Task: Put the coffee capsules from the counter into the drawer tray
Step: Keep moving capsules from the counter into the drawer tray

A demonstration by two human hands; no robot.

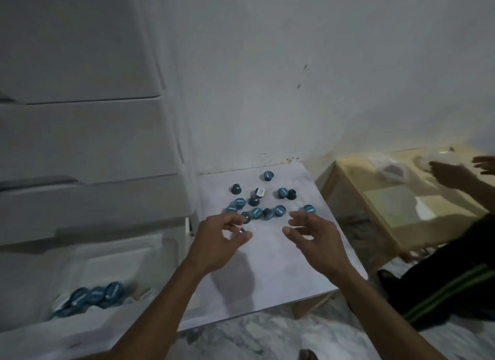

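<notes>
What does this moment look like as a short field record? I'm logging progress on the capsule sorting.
surface: white counter
loose capsules: about fourteen, scattered at the counter's far half
odd one: capsule with white-and-yellow lid
drawer tray: open, lower left
stored capsules: a cluster, exact count unclear
left hand: fingers curled by the nearest capsules
right hand: open, holding nothing

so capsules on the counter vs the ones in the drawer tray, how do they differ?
The counter capsules lie scattered singly over the white counter, some label-up, some on their sides; the drawer capsules are bunched in one pile inside the drawer tray. The counter capsules are near both hands, the left hand and right hand; the drawer capsules sit away from both. Shared: mostly teal tops, dark bodies.
</notes>
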